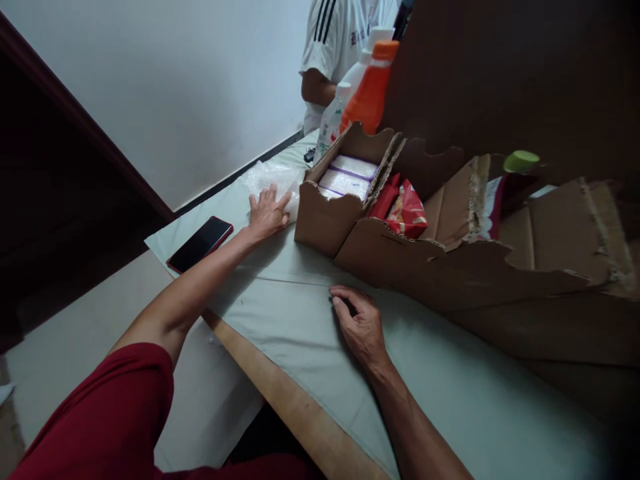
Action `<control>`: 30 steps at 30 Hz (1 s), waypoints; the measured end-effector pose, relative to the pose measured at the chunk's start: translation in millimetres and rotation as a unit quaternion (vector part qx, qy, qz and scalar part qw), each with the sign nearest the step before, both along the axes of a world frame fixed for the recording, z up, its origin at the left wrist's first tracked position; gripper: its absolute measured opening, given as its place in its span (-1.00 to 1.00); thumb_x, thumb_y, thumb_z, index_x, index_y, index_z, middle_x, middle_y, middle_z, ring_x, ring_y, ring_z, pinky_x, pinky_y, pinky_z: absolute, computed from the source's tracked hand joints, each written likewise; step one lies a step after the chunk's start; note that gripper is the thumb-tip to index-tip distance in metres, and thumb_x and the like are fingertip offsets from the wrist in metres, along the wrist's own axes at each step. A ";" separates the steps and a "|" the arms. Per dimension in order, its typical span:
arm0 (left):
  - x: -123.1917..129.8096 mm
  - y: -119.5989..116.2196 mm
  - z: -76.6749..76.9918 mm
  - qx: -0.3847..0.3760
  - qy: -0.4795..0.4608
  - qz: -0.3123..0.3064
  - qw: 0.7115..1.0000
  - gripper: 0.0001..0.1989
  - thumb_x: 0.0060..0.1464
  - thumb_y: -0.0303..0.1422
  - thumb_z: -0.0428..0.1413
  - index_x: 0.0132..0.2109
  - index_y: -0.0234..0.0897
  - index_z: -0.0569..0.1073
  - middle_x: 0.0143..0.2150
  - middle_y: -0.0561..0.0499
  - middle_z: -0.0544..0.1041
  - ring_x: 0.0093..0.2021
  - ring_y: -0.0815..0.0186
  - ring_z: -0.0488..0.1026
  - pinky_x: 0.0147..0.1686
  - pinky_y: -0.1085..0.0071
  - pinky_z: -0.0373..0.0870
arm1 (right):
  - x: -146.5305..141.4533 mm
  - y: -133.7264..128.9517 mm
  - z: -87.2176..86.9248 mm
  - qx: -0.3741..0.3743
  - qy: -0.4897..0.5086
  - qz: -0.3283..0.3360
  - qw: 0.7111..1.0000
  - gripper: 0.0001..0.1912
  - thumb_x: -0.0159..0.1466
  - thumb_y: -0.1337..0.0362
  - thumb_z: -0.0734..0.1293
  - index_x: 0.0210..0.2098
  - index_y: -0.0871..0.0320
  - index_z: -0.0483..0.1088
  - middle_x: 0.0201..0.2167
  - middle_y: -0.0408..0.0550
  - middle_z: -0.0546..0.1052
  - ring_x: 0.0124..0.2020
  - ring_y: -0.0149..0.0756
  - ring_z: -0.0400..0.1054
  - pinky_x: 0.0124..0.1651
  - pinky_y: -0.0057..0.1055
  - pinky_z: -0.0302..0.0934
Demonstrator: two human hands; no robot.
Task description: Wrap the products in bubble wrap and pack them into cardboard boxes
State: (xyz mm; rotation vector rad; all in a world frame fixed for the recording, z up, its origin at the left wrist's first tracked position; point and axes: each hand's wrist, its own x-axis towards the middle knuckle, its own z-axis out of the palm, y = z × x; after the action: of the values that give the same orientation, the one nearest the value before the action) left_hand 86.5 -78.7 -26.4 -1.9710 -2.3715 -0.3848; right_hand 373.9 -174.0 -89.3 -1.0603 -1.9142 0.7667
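Observation:
My left hand [270,213] reaches out over the table, its fingers spread on a crumpled clear plastic wrap [280,177] that looks like bubble wrap. The hand presses on the wrap's near side; its fingertips partly sink into the folds. My right hand [357,320] rests on its side on the pale green cloth [300,320], loosely curled, with a gap between thumb and forefinger and nothing in it. It lies just in front of the cardboard boxes. A black phone with a red edge [200,245] lies left of my left forearm.
A small cardboard box [325,223] holds white packs with purple edges [347,179]. Beside it, a longer cardboard box [400,257] holds red packets [407,210]. Behind stand an orange bottle [370,90] and a clear bottle [330,123]. A person in a white shirt [333,50] is at the far end.

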 end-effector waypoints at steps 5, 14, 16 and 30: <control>-1.1 -36.1 17.5 0.010 0.014 -0.037 0.999 -0.19 0.12 -0.22 0.25 0.47 -0.09 0.18 0.59 -0.29 -0.12 0.54 -0.34 -0.16 0.38 -0.40 -0.30 | -1.3 1.2 -2.1 0.010 -0.010 0.003 1.000 -0.80 0.32 0.28 0.27 -0.25 0.06 0.57 -0.22 -0.01 0.68 -0.12 -0.11 0.55 0.06 -0.12 0.32; 84.2 -187.4 -40.2 0.051 -0.056 -0.222 0.972 -0.39 0.29 -0.16 0.02 0.39 -0.31 0.26 0.47 -0.37 0.20 0.45 -0.14 0.18 0.34 -0.08 0.20 | -15.7 -7.7 10.6 -0.002 -0.125 0.005 0.992 -0.77 0.35 0.42 0.28 -0.20 0.10 0.58 -0.11 -0.04 0.68 0.00 -0.16 0.52 0.16 -0.20 0.26; 101.5 -205.5 -55.6 0.024 -0.054 -0.249 0.967 -0.44 0.32 -0.18 -0.05 0.36 -0.33 0.30 0.41 -0.35 0.31 0.41 -0.13 0.25 0.35 -0.12 0.18 | -13.9 -13.4 14.0 0.001 -0.167 0.029 0.986 -0.81 0.33 0.41 0.34 -0.15 0.10 0.58 0.03 -0.05 0.64 0.11 -0.17 0.47 0.22 -0.21 0.23; 161.6 -238.1 -59.6 0.091 -0.019 -0.378 0.921 -0.58 0.31 -0.22 -0.04 0.24 -0.19 0.41 0.27 -0.26 0.48 0.28 -0.12 0.42 0.14 -0.08 0.46 | 142.7 -227.7 33.1 0.055 -0.204 0.226 0.951 -0.79 0.43 0.26 0.29 -0.03 0.15 0.53 0.16 -0.06 0.57 0.29 -0.32 0.31 0.37 -0.32 0.13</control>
State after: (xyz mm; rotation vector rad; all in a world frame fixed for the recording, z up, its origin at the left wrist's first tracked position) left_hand 248.1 -316.8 -86.0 -2.7086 -1.4095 -0.6303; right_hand 516.6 -401.8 -56.2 -0.7560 -2.5777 0.7091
